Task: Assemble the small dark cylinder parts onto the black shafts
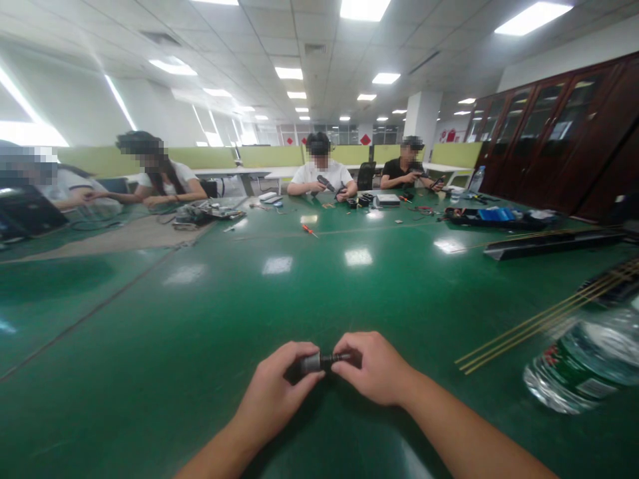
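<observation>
A small grey cylinder with a dark ribbed shaft (311,362) lies level between my two hands, just above or on the green table; I cannot tell which. Its exact kind is unclear. The thumb and fingers of my left hand (279,379) are closed round the grey body. At the other end, my right hand (372,368) pinches the dark ribbed part with thumb and fingertips. Fingers hide parts of both ends.
A large water bottle (574,369) and thin yellow rods (524,326) lie at my right. Farther off are a black channel (549,244), a black tray (479,216) with blue pieces, and an orange screwdriver (309,230). Several people sit across the green table (210,306).
</observation>
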### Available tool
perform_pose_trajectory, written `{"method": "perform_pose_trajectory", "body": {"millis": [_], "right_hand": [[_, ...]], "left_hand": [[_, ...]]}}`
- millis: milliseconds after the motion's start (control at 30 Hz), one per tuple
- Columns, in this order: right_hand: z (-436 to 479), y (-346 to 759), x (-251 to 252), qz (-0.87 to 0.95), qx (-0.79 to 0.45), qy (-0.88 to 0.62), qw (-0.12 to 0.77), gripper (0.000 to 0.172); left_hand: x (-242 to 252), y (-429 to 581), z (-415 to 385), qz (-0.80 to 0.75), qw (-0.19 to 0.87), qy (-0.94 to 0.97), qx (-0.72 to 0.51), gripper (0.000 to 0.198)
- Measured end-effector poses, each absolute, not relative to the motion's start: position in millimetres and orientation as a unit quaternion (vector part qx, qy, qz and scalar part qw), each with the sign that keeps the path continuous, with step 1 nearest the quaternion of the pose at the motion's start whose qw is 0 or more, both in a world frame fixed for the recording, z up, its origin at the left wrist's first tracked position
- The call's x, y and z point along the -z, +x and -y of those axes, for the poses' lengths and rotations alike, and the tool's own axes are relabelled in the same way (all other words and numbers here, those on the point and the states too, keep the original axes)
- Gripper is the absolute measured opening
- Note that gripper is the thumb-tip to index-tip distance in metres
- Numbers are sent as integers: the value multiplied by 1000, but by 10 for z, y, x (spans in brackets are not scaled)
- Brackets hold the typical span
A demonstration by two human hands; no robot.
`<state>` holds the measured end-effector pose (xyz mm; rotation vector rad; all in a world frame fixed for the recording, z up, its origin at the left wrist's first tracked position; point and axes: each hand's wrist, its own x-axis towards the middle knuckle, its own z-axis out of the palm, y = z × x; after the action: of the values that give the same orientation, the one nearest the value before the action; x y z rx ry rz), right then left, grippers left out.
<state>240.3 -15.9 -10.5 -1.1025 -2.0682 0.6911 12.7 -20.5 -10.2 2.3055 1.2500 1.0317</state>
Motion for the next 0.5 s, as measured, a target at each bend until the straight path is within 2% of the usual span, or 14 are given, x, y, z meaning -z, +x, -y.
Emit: {"method": "perform_pose_trajectory", "body": {"millis": [500], "right_hand": [[162, 2436, 88, 794, -266, -429, 338, 8]], "left_hand": [[96, 112, 204, -437, 158, 808, -362, 21]]}}
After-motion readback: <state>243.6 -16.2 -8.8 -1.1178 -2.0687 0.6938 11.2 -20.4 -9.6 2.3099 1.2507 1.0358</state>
